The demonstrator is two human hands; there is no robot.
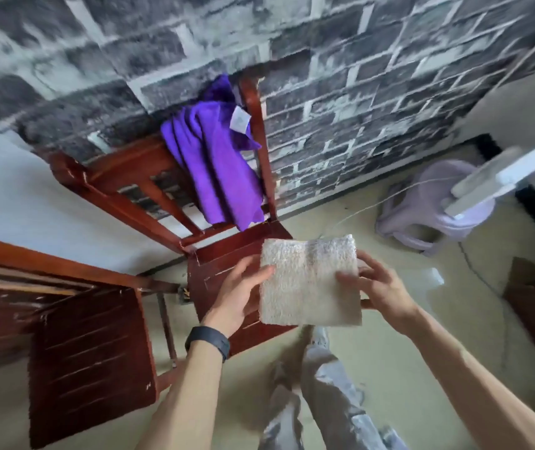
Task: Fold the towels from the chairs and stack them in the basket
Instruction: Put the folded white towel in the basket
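Beige fluffy folded square towel [308,280]: left hand [237,293] and right hand [386,292] fingers [347,278] pinch its 9 and 3 o'clock edges; purple cloth towel [214,167] drapes the red-brown wooden chair [217,267] at 11 o'clock.

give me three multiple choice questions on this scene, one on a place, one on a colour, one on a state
1. Where is the purple towel?
A in a basket
B draped over the back of a chair
C on the floor

2. What colour is the held towel, gripped by the left hand and right hand?
A cream
B green
C red

3. What state is the held towel in?
A crumpled into a ball
B folded into a flat square
C spread fully open

Answers:
1 B, it hangs over the chair's back.
2 A, its pile is plainly cream.
3 B, it shows straight edges and a flat square shape.
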